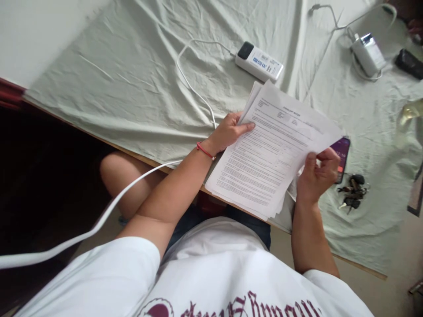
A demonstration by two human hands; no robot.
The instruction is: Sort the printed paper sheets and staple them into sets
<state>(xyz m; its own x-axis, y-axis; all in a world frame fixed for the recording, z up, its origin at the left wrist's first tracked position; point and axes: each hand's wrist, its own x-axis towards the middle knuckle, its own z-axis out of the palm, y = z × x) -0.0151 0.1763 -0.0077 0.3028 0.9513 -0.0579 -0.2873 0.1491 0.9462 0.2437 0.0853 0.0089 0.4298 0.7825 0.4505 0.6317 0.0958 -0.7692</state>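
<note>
A stack of printed sheets (pixel 257 163) is held between my two hands over the table's near edge, its pages slightly fanned. My left hand (pixel 231 131), with a red bracelet at the wrist, grips the left side, thumb on top of the print. The thumb and bent fingers of my right hand (pixel 317 171) pinch the right edge. A heading and lines of small text show on the top page. Partly covered by my right hand is a phone (pixel 344 154) with a lit screen. Just right of that lies a bunch of keys (pixel 353 191).
A wrinkled pale green cloth (pixel 132 79) covers the table. Beyond the papers rests a white power bank (pixel 259 61), its white cable (pixel 180 66) running toward me. A white charger-like device (pixel 368 55) with a cord and a dark object (pixel 410 64) are at the upper right.
</note>
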